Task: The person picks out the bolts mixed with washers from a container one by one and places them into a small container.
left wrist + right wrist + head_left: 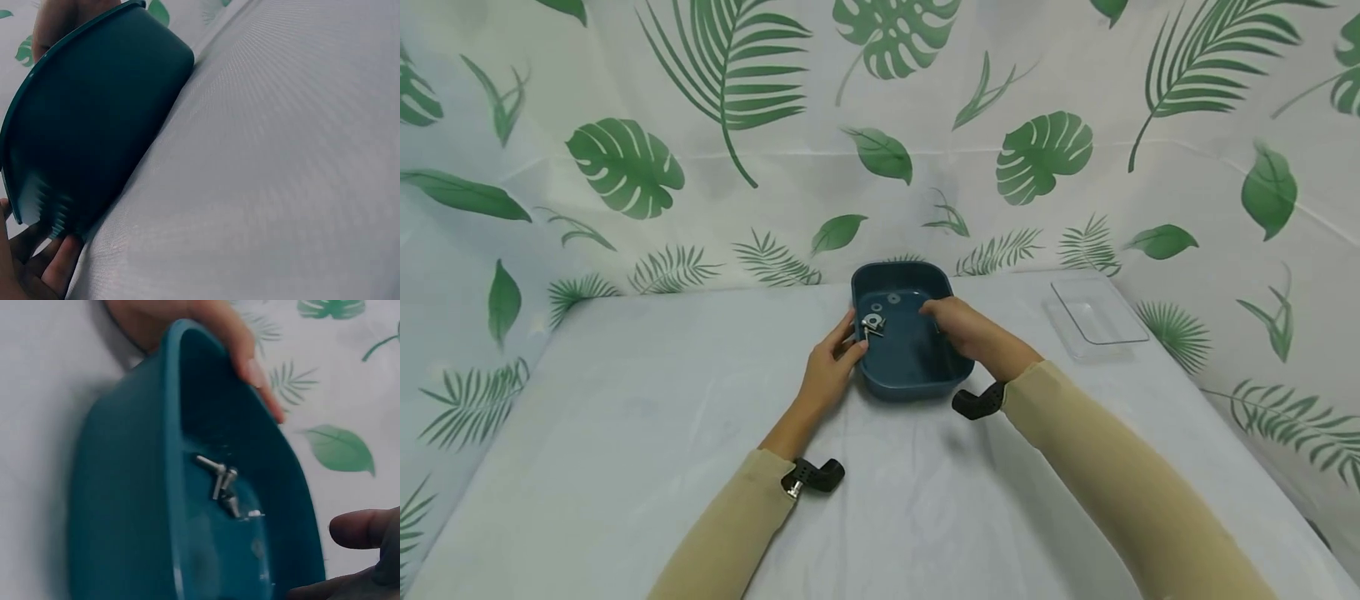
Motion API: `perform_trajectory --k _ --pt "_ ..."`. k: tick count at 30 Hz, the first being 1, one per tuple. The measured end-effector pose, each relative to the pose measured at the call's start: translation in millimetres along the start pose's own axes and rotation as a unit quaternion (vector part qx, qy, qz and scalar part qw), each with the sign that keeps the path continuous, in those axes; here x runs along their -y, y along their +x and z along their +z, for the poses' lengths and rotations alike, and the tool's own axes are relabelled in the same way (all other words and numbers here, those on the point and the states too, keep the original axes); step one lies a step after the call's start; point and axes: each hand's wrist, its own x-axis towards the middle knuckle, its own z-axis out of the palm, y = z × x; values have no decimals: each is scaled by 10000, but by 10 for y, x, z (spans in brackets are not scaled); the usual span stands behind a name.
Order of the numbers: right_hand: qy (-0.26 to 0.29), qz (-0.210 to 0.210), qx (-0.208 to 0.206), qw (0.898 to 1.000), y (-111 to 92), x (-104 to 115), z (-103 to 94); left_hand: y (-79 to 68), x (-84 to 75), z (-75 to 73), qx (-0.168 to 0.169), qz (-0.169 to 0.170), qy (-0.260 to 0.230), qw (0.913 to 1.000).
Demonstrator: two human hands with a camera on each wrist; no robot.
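A dark teal plastic basin (917, 367) stands on the white-covered table. My left hand (831, 371) holds its left side, thumb at the rim and fingers against the outer wall; in the left wrist view, the fingertips (62, 262) touch that wall low down. Small metal bolts (222, 478) lie in a loose cluster on the basin floor, with a flat washer (873, 320) beside them. Another washer (893, 298) lies farther back. My right hand (966, 329) reaches over the right wall into the basin. Its thumb (359, 528) stands apart from the fingers, whose tips are hidden.
A clear plastic box (1097, 312) stands to the right of the basin, near the table's right edge. Behind the table hangs a white cloth (925, 200) with green leaf prints. Each wrist wears a black camera band.
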Motion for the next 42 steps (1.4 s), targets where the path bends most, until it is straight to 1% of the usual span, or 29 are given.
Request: perform_trajectory --k 4,6,9,11,13,14,15,16,19,21,23,24,26,27,31,35,39,42 --pt "95 190 -168 9996 83 -34 52 -9 -7 17 -67 -10 73 10000" --pt "181 162 -253 9994 115 -55 72 -13 -9 22 -58 -38 120 9999" --pt "124 8 -265 9996 161 -85 92 -18 -8 24 -46 -60 196 9998" --pt "-141 -152 -234 9995 196 -104 106 -19 -7 21 -58 -74 225 9997" --pt "-671 -343 -271 9968 237 -123 114 -21 -6 15 -64 -88 216 9997" --pt "-1019 -448 -341 9932 261 -131 120 -21 -7 13 -57 -91 219 9997" --pt "-1433 -578 -415 9871 283 -137 127 -21 -7 11 -53 -95 223 9997" --pt "-1880 -701 -494 9784 304 -141 131 -21 -8 10 -51 -99 218 9997" --pt "-3033 -1022 -774 9442 367 -141 154 -26 -10 12 -63 -126 178 9997" --pt "-3614 -1186 -881 9206 399 -131 168 -29 -3 20 -76 -138 169 9997" --pt "-4037 -1285 -937 9010 418 -117 176 -29 1 30 -75 -140 146 9998" --pt "-4179 -1306 -957 8939 423 -110 179 -28 4 36 -68 -138 131 9998" --pt "-4403 -1381 -983 8817 430 -102 179 -23 8 47 -45 -104 94 9999" --pt "-4455 -1416 -972 8787 428 -96 176 -20 5 51 -35 -86 68 9999" --pt "-4470 -1542 -890 8766 431 -96 147 -4 -8 56 -2 -43 27 10000" --pt "-4431 -1599 -718 8792 427 -78 121 9 -13 46 4 -39 87 10000" --pt "-4424 -1496 -347 8836 365 24 124 12 -15 15 -20 -62 115 9999" --pt "-4501 -1432 52 8814 291 143 130 15 -21 -18 -56 -78 107 9999"
